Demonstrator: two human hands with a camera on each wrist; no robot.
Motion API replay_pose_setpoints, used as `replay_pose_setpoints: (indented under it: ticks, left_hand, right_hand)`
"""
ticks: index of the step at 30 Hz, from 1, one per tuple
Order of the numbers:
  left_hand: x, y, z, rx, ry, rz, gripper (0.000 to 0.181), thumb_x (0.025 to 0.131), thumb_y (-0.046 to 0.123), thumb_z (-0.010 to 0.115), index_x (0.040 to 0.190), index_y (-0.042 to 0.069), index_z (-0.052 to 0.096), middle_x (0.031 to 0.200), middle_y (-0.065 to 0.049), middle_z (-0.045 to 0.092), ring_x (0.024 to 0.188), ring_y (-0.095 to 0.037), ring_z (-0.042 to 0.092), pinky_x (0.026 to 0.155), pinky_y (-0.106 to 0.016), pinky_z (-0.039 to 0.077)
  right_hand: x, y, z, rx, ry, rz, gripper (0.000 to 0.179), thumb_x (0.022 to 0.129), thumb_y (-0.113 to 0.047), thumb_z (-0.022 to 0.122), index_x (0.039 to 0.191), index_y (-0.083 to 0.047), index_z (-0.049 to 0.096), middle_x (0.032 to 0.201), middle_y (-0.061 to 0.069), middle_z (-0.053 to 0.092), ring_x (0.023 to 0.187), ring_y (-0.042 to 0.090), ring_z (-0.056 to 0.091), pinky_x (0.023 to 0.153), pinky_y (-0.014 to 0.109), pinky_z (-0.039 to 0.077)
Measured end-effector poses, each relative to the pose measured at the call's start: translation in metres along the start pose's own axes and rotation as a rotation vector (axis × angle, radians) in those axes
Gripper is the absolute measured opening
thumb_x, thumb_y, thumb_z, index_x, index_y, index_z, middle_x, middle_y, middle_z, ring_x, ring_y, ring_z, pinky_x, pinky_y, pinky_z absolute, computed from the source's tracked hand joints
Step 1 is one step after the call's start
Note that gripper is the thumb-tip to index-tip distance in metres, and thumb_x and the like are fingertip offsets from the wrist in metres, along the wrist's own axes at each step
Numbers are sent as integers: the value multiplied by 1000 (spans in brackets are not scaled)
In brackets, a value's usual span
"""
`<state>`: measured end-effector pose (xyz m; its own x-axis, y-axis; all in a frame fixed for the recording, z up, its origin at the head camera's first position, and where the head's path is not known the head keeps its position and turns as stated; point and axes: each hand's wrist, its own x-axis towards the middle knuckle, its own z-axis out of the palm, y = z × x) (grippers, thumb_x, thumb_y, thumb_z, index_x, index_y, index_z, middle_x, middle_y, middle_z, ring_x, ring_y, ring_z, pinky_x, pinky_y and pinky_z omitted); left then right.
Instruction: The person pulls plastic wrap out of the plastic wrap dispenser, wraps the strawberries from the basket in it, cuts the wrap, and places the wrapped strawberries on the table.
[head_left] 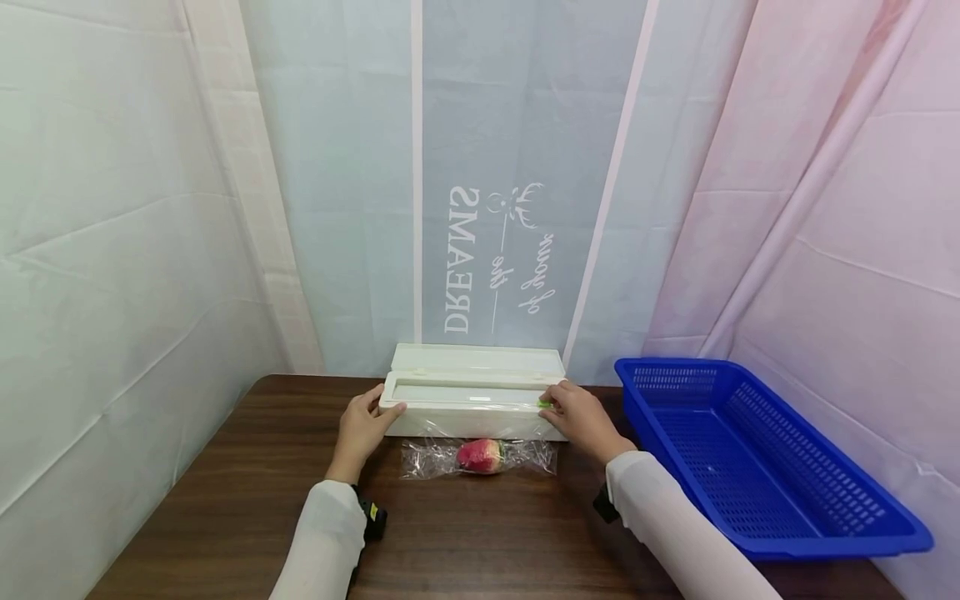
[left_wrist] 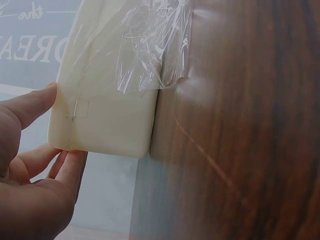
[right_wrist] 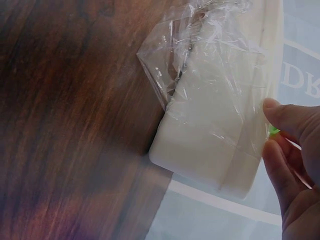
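A white cling film dispenser (head_left: 468,422) stands on the table with its lid (head_left: 480,360) raised at the back. My left hand (head_left: 358,433) grips the dispenser's left end, thumb on the front edge and fingers round the end. At the right end, my right hand (head_left: 583,419) pinches a small green slider (right_wrist: 273,130), mostly covered by the fingers. Clear cling film (head_left: 429,461) hangs over the dispenser's front down to the table. In front of the dispenser, a red and pale yellow fruit, like a strawberry (head_left: 480,457), lies with film about it.
To the right, a blue plastic basket (head_left: 795,546) with perforated walls stands close to my right forearm. The dark wooden table (head_left: 225,500) extends left and forward of the dispenser. A grey printed curtain (head_left: 517,125) hangs right behind it.
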<state>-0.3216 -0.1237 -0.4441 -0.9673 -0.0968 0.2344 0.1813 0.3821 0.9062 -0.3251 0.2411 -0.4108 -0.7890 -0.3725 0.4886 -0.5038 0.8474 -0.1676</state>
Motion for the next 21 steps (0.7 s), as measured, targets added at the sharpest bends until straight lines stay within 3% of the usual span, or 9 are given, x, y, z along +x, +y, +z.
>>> replay_pose_setpoints:
  ticks: [12,21]
  left_hand:
    - [-1,-1,0,5,0,3,69,84,30,69,139,0,39,144,-19,35,126,-27,39,98,-42,44]
    - [-2,0,0,13,2,-20,70,84,32,69,140,2,38,143,-22,30,126,-31,38,98,-43,44]
  right_hand:
    - [-1,1,1,-39,45,-118,19,79,-17,75,94,-13,64,86,1,60,72,10,54,61,34,52]
    - [-1,4,3,-61,59,-152,20,80,-19,73,97,-15,63,89,-1,62,75,10,56,63,35,53]
